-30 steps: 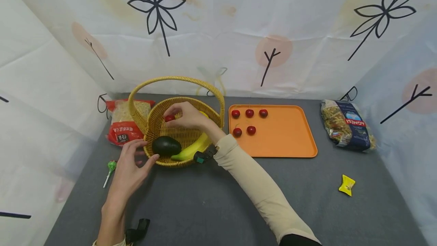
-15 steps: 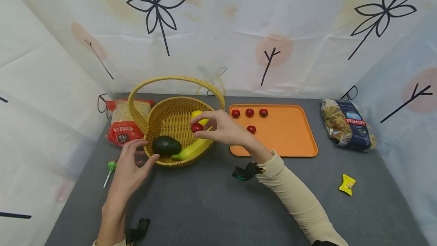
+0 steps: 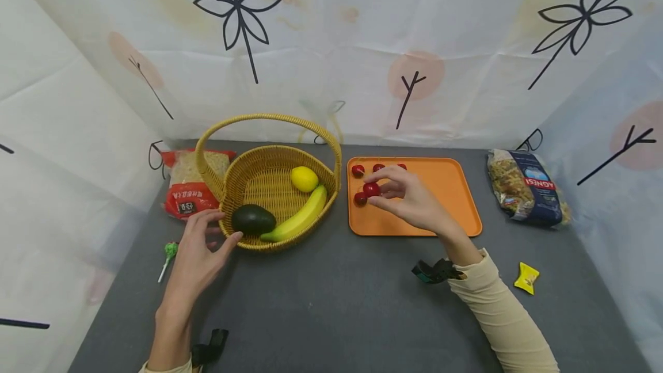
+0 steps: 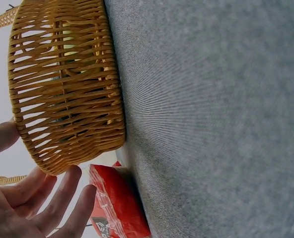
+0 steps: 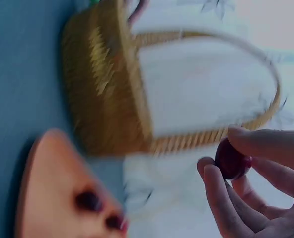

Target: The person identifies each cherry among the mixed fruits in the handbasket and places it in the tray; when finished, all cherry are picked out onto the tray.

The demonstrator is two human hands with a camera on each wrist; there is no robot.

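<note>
A yellow wicker basket (image 3: 247, 186) with an arched handle holds an avocado (image 3: 254, 220), a banana (image 3: 299, 216) and a lemon (image 3: 304, 179). My left hand (image 3: 199, 252) rests with thumb and fingertips spread against the basket's near left rim; in the left wrist view its fingers (image 4: 70, 186) touch the woven wall. Above the left part of an orange tray (image 3: 430, 200), my right hand (image 3: 411, 200) pinches a red cherry (image 3: 370, 189) between thumb and fingers, plain also in the right wrist view. Several more cherries (image 3: 358, 171) lie on the tray, some partly covered by that hand.
Behind the basket's left side lies a red-and-clear food packet (image 3: 189, 189). A green lollipop (image 3: 168, 255) is left of my left hand. Far right are a blue pasta bag (image 3: 528, 189) and a yellow wrapped candy (image 3: 526, 278). Patterned white cloth (image 3: 331, 45) walls the grey table.
My right hand has carried the cherry rightward out of the basket to over the tray, uncovering the lemon and banana. The left hand and basket have stayed in place.
</note>
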